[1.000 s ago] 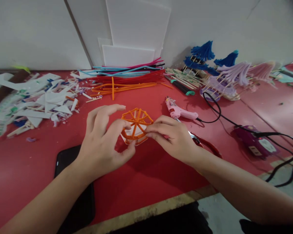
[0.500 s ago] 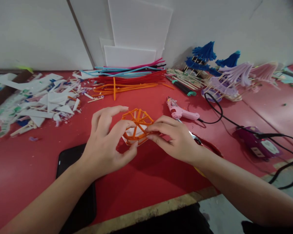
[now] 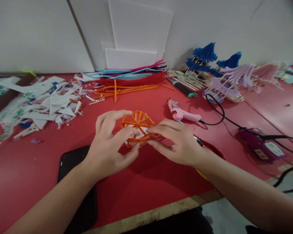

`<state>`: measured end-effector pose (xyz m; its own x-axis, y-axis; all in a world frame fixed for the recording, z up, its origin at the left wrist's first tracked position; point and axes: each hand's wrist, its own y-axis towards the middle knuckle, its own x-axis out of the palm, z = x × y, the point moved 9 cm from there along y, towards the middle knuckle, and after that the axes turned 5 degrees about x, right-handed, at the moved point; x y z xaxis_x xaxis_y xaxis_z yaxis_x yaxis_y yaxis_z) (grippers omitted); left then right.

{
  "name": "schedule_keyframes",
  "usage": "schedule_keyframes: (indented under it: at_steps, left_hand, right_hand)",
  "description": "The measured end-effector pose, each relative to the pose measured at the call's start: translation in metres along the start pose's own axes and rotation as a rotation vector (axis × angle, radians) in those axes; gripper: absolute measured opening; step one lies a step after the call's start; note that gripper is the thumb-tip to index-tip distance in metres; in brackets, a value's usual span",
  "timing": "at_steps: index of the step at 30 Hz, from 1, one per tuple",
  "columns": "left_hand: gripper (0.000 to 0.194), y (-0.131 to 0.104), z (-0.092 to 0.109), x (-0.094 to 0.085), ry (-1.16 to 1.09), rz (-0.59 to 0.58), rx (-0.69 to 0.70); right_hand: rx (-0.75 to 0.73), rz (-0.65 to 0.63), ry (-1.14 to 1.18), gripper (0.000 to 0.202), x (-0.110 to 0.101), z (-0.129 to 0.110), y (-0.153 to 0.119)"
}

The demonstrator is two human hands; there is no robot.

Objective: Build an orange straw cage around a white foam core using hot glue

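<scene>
The orange frame (image 3: 138, 124) is between my hands, over the red table (image 3: 146, 182). My left hand (image 3: 109, 139) grips its left side; my right hand (image 3: 172, 137) pinches its right edge. It looks light and springy (joints probably fragile): hold the lower rim (image 3: 141, 140).

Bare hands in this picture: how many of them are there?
2: the left hand at the left side of the orange frame, the right hand at its right side. No other hand is visible.

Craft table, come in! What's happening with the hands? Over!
Left hand curled around orange frame. Right hand pinches orange strip at its edge. Pink glue gun beyond, clear of both.
</scene>
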<state>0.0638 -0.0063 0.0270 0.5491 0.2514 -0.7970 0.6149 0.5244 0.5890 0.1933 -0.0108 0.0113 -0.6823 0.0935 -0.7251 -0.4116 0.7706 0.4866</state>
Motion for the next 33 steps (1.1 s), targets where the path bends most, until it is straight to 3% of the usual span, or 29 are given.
schedule_keyframes:
  at_steps: [3,6,8,10,14,18,23,27,30,33]
  left_hand:
    - [0.019,0.000,0.000,0.000,-0.006,-0.001,-0.003]
    - [0.018,-0.001,-0.001,0.000,-0.006,0.008,-0.005]
    - [0.017,-0.001,-0.002,-0.001,-0.011,0.013,-0.003]
    - [0.016,-0.002,-0.002,-0.001,-0.019,0.010,-0.009]
    - [0.016,-0.004,-0.004,0.000,-0.025,0.005,-0.026]
    - [0.019,-0.004,-0.004,0.000,-0.029,0.000,-0.030]
    - [0.021,-0.004,-0.005,0.001,-0.022,0.000,-0.034]
    - [0.026,-0.004,-0.004,-0.001,-0.031,0.024,-0.032]
    - [0.026,-0.004,-0.004,-0.001,-0.032,0.019,-0.036]
    - [0.026,-0.004,-0.003,0.000,-0.035,0.018,-0.029]
  right_hand:
    - [-0.037,0.036,-0.091,0.027,-0.011,-0.007,0.002]
    - [-0.025,0.154,-0.168,0.019,-0.044,-0.001,0.008]
    - [0.083,0.283,-0.229,0.014,-0.077,0.021,0.009]
    - [0.237,0.297,-0.303,0.018,-0.098,0.054,0.006]
    - [0.501,-0.031,-0.377,0.040,-0.085,0.129,-0.010]
    - [0.519,-0.160,-0.402,0.053,-0.060,0.160,-0.023]
    - [0.421,-0.231,-0.501,0.047,-0.045,0.155,-0.020]
    - [0.436,-0.009,-0.518,0.028,-0.068,0.136,-0.016]
    - [0.338,0.210,-0.368,0.009,-0.087,0.106,-0.017]
    - [0.129,0.198,-0.193,0.009,-0.084,0.070,-0.019]
